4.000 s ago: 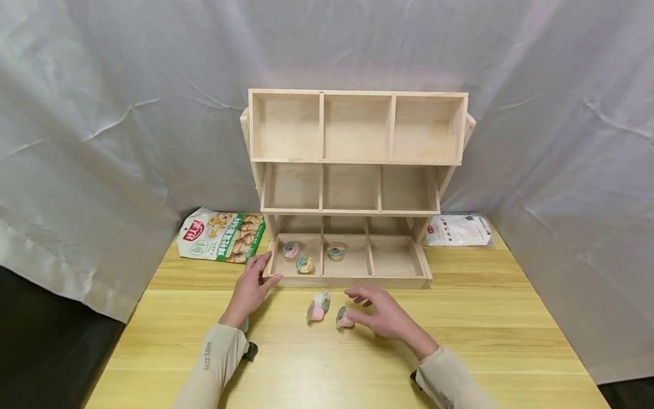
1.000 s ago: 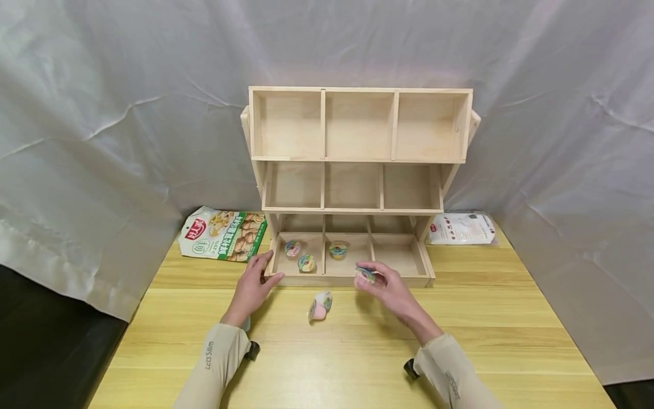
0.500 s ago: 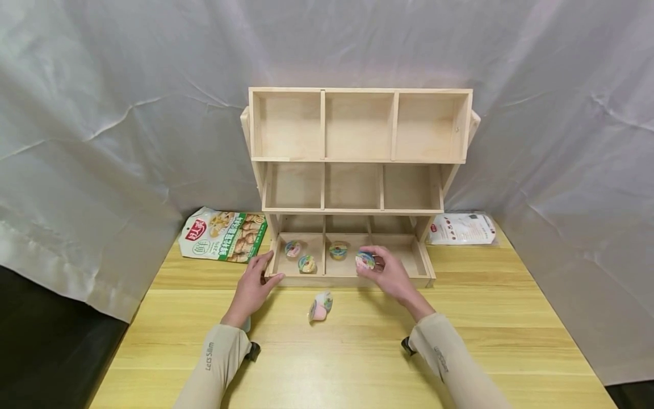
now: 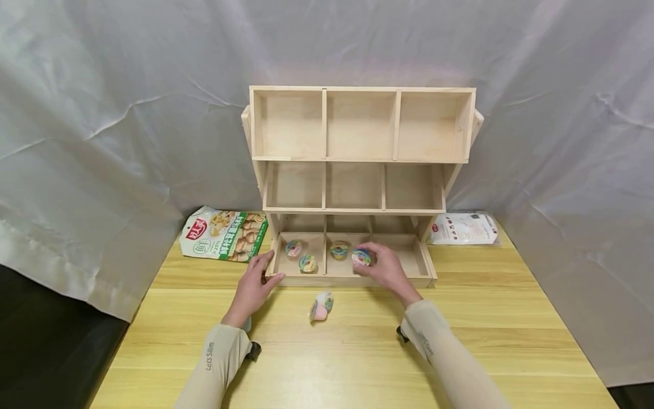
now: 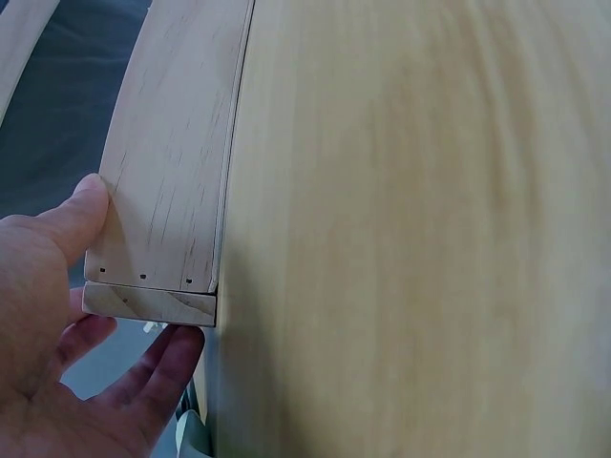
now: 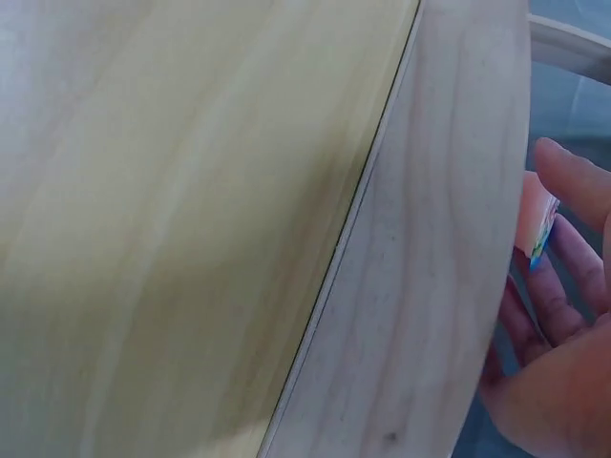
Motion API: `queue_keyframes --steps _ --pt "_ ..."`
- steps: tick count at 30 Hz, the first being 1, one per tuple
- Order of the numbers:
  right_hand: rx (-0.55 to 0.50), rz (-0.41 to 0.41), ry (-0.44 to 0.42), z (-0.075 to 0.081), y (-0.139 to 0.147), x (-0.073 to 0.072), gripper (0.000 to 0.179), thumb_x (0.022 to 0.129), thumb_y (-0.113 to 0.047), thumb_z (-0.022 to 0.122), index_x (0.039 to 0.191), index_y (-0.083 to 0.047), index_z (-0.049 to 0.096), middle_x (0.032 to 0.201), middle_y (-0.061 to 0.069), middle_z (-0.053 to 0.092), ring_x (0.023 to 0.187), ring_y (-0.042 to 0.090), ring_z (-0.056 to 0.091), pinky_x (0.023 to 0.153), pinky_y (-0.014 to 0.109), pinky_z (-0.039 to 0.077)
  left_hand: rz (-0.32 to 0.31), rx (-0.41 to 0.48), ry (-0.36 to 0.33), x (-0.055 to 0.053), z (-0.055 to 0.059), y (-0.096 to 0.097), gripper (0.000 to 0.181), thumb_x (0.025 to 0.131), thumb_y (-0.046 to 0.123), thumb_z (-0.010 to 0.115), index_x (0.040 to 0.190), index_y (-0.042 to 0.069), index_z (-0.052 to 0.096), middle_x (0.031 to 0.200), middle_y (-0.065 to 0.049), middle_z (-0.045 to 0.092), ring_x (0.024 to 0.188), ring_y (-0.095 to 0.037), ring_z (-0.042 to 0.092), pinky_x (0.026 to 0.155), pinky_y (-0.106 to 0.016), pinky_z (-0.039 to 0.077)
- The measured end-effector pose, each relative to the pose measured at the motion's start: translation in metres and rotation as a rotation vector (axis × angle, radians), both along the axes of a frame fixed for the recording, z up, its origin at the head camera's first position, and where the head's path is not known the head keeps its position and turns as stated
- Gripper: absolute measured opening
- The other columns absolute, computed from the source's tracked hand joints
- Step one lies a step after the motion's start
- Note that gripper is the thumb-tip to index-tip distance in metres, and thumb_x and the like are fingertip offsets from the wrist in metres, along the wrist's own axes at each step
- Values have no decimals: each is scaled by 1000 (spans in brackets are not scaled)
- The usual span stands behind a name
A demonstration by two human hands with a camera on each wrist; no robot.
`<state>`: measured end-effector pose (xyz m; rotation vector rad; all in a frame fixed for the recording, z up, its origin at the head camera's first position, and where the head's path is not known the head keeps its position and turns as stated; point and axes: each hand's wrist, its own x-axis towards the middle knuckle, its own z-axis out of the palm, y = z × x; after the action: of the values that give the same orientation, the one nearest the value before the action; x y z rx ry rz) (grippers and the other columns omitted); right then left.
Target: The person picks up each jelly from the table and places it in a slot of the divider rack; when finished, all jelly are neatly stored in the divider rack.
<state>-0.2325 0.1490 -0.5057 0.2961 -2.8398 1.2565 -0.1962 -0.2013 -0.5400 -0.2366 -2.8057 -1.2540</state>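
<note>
My right hand (image 4: 384,267) pinches a small jelly cup (image 4: 361,257) with a colourful lid, inside the middle compartment of the bottom tier of the wooden rack (image 4: 352,282). In the right wrist view the pink side of that cup shows between thumb and fingers, behind the front board (image 6: 410,229). Just left of it, another jelly cup (image 4: 339,250) lies in the same compartment. Two more, one pinkish (image 4: 293,248) and one yellow (image 4: 308,263), lie in the left compartment. My left hand (image 4: 251,288) holds the rack's front left corner, thumb on the board's edge and fingers at its end.
Two jelly cups lie together on the wooden table (image 4: 511,329), a pink one (image 4: 320,313) in front of a whitish one (image 4: 325,300). A green-and-white food pouch (image 4: 222,234) lies left of the rack, a white packet (image 4: 464,228) right. Grey curtain (image 4: 128,113) hangs behind.
My right hand has picked the nearer jelly cup off the table, carried it up over the front board and lowered it leftward into the middle compartment. My left hand stays at the corner.
</note>
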Motion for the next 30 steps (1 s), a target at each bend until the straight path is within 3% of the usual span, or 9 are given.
queue_keyframes --steps 6,11,22,30 --pt "38 -20 1 -4 -2 -5 54 77 -22 93 127 -16 73 122 13 71 112 36 61 97 56 48 2 0 3 0 0 0 74 100 38 69 162 15 36 151 -12 44 113 -33 60 98 -54 52" --pt "89 -10 -9 -7 -4 -9 53 75 -24 94 125 -17 75 129 14 70 121 40 58 106 63 43 -1 -3 7 -1 -1 0 74 100 38 70 162 15 36 152 -13 44 119 -35 59 101 -56 51" --pt "146 41 22 -15 -5 -20 51 72 -27 96 118 -17 78 124 13 72 129 42 54 111 62 39 1 -6 6 0 -1 -1 74 100 38 70 162 14 36 151 -13 44 119 -36 59 101 -55 51" --pt "175 82 44 -20 -5 -26 46 73 -30 96 114 -18 80 136 15 67 138 43 47 115 64 35 2 -1 8 -1 -1 -1 74 100 38 70 162 15 36 152 -13 44 118 -35 60 100 -54 52"
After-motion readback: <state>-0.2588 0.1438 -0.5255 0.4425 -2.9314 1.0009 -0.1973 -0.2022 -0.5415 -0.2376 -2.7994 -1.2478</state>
